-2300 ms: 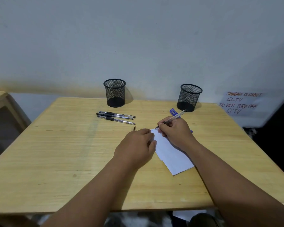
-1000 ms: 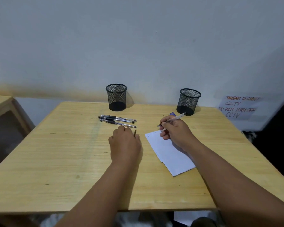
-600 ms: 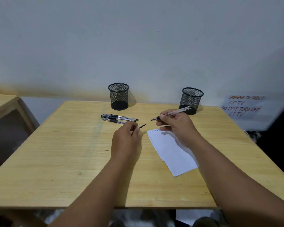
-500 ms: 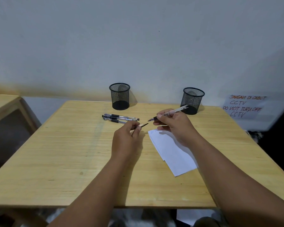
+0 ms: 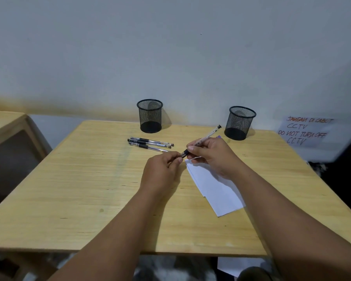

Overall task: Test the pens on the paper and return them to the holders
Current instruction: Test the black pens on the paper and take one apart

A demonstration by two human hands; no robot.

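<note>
- Head view: both forearms reach in from the bottom edge over the table (image 5: 73,191) and meet near its middle.
- The right hand (image 5: 213,155) is raised just above the far end of the paper (image 5: 215,189), fingers curled round a pen (image 5: 208,135). The barrel slants up and away, its far end pointing toward the right holder (image 5: 240,122).
- The left hand (image 5: 162,171) sits knuckles up just left of the paper, thumb and fingers pinched together at the pen's near, dark end. Whatever small piece it grips there is hidden by the fingertips, so I cannot tell if it is a cap or the pen itself.
- The two hands nearly touch at that dark end.
- The paper lies flat on the table, white, running from under the right hand toward the near right; the right wrist covers part of it.
- Three more pens (image 5: 150,142) lie side by side on the table beyond the left hand, near it but apart.
- The left holder (image 5: 150,115) stands upright at the far edge behind those pens; the right holder stands upright at the far edge too, just beyond the held pen's tip. Both are black mesh.
- A handwritten sign (image 5: 306,130) hangs on the wall to the right of the table.
</note>
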